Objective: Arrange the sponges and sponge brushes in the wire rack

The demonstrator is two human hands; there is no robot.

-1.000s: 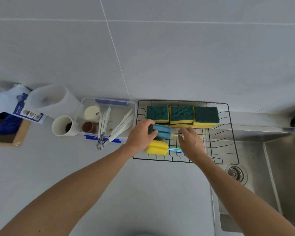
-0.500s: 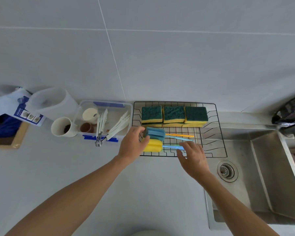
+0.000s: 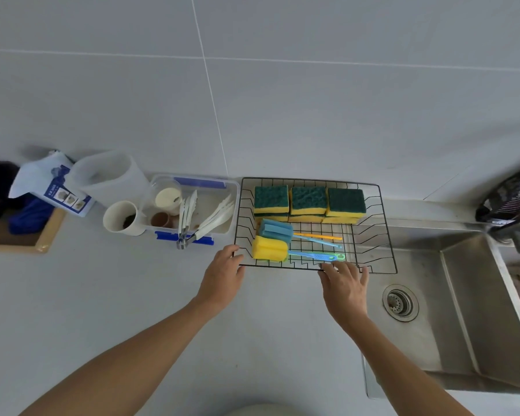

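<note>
A black wire rack (image 3: pixel 382 229) sits on the counter against the wall. Green-and-yellow sponges (image 3: pixel 308 201) line its back, stacked in a row. In front of them lie a blue sponge brush (image 3: pixel 275 231) and a yellow sponge brush (image 3: pixel 269 249), heads to the left, thin handles pointing right. My left hand (image 3: pixel 222 273) rests at the rack's front left corner, fingers loosely curled and holding nothing. My right hand (image 3: pixel 344 280) lies with fingers spread at the rack's front rim, just below the handle ends.
A clear plastic tub (image 3: pixel 231 187) with tongs, white utensils and small cups stands left of the rack. A white cup (image 3: pixel 122 217), a translucent jug (image 3: pixel 108 175) and a paper packet (image 3: pixel 47 183) lie further left. A steel sink (image 3: pixel 463 307) with a drain (image 3: pixel 400 301) is on the right.
Both hands have let go of the sponge brushes and drawn back out of the rack to its front edge. The brushes now lie uncovered in the rack.
</note>
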